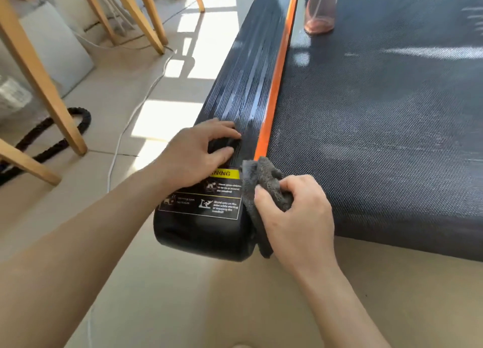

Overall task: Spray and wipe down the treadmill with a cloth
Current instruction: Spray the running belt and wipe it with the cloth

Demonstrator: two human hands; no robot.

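Note:
The treadmill [379, 117] lies low on the floor, with a black textured belt, an orange stripe and a ribbed black side rail showing wet streaks. My right hand [298, 211] grips a grey cloth [261, 180] at the near end of the orange stripe, beside the warning label. My left hand [196, 156] rests on the side rail's near end, its fingers bent over the ribbed surface. A pink translucent spray bottle [320, 10] stands on the belt at the far end; its top is out of frame.
Wooden chair or table legs [52, 96] stand on the tiled floor at the left. A white cable [136, 112] runs along the floor beside the treadmill. A thick black rope [47, 135] loops under the legs. Bare floor lies at the near end.

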